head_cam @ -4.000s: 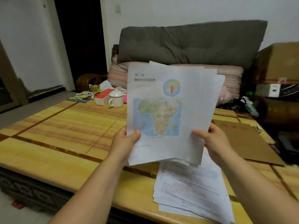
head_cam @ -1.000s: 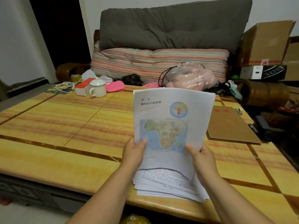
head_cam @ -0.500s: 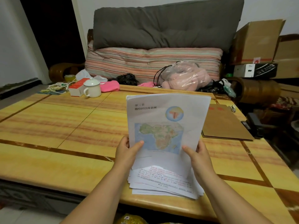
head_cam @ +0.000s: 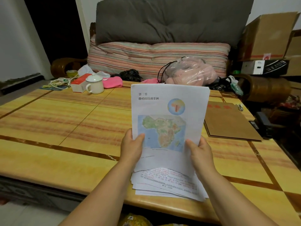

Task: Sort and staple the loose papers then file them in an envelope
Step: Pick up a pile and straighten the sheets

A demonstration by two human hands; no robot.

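While a white enamel mug with a lid (head_cam: 94, 84) sits beside a red-and-white carton (head_cam: 79, 82) at the far left of the yellow wooden table (head_cam: 57, 121), the person's left hand (head_cam: 132, 148) grips the lower left edge of an upright sheaf of white papers topped by a colour map of Africa (head_cam: 168, 121), thumb pressed across the front. Beneath that sheaf a loose pile of printed sheets with red and black text (head_cam: 167, 183) lies flat near the table's front edge, and the right hand (head_cam: 201, 154) clasps the sheaf's lower right edge the same way. Further right, a flat brown kraft envelope (head_cam: 228, 121) lies on the table, just beside the raised papers, with a dark stapler (head_cam: 262, 123) at its far side.
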